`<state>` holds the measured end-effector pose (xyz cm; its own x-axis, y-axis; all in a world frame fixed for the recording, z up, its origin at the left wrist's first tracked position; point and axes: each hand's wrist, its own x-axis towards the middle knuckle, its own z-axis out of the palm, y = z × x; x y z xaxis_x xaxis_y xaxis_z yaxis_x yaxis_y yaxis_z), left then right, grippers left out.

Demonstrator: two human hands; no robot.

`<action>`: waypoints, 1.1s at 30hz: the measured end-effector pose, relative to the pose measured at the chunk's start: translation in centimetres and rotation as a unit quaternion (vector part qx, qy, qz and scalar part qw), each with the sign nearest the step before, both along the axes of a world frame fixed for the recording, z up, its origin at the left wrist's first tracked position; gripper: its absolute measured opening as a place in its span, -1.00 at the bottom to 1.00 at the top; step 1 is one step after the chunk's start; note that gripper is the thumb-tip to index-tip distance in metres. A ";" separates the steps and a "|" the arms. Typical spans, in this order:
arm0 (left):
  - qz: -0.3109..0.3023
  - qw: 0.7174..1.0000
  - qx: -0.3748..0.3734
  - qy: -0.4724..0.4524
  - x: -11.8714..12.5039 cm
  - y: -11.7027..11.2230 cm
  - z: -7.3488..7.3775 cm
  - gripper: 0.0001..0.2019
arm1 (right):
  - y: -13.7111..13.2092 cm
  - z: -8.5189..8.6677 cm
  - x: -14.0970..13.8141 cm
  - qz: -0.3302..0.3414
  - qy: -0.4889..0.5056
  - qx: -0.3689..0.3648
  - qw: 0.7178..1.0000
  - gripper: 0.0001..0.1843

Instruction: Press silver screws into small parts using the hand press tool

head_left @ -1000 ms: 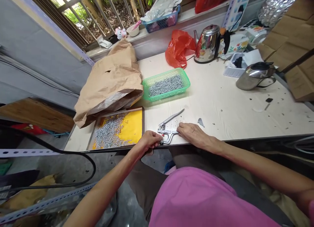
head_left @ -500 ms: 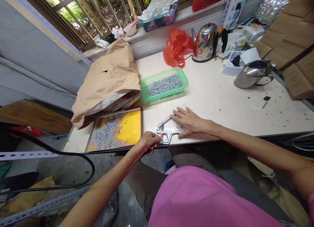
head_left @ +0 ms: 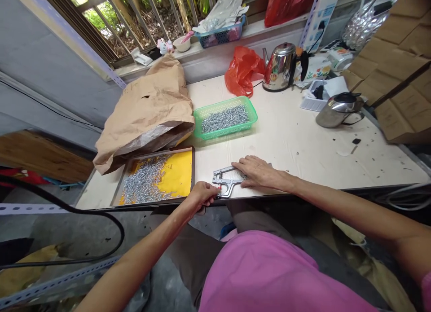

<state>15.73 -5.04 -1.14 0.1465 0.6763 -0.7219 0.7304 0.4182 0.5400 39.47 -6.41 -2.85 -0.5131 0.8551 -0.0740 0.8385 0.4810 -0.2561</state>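
Silver metal hand pliers (head_left: 230, 185), looking like snap-fastener pliers with a spring and a red bit at the jaw, lie at the table's front edge. My right hand (head_left: 257, 172) is closed over their handles, its fingers bent round the upper one. At the jaw end, my left hand (head_left: 204, 193) pinches with thumb and fingertips; whatever it holds there is too small and hidden to name. Left of it is a shallow tray with a yellow bottom (head_left: 181, 168) and many small silver metal pins (head_left: 141, 182). Similar pins (head_left: 225, 119) fill the green plastic basket (head_left: 226, 134) behind the pliers.
A big brown paper bag (head_left: 151, 96) slumps behind the tray. Toward the back are a red plastic bag (head_left: 241, 69), a kettle (head_left: 279, 69) and a white bin (head_left: 313, 101). A steel jug (head_left: 338, 111) and cardboard boxes (head_left: 393, 87) stand at the right.
My right hand's spread fingers have drawn together and bent over the pliers' upper handle, which sits lower now. My left hand stays at the jaw. The view has shifted slightly.
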 end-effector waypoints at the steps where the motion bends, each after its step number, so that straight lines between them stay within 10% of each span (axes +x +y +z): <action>1: -0.018 0.999 0.028 0.019 0.0 -0.3 0.1 -0.66 | -0.3 0.0 -0.1 -0.007 0.002 0.000 1.000 -0.32; 6: -0.178 0.892 0.390 0.141 1.0 -1.7 0.3 -0.82 | -1.1 0.4 -0.8 -0.058 -0.002 -0.009 0.998 -0.32; 10: -0.339 0.804 0.479 0.095 3.2 -0.6 -0.8 -0.56 | -0.9 0.9 -1.1 -0.064 -0.040 -0.033 0.997 -0.43; 17: -0.419 0.790 0.437 0.101 5.3 1.0 -1.0 -0.56 | 0.0 1.3 0.3 -0.067 -0.129 -0.068 0.987 -0.42; 25: -0.426 0.771 0.465 0.091 5.5 -0.3 -1.6 -0.78 | -3.0 1.4 -1.6 -0.099 -0.165 -0.027 0.981 -0.80; 33: -0.388 0.782 0.481 0.080 5.1 -0.5 -2.0 -0.82 | -3.9 0.8 -1.9 -0.119 -0.148 0.033 0.981 -0.77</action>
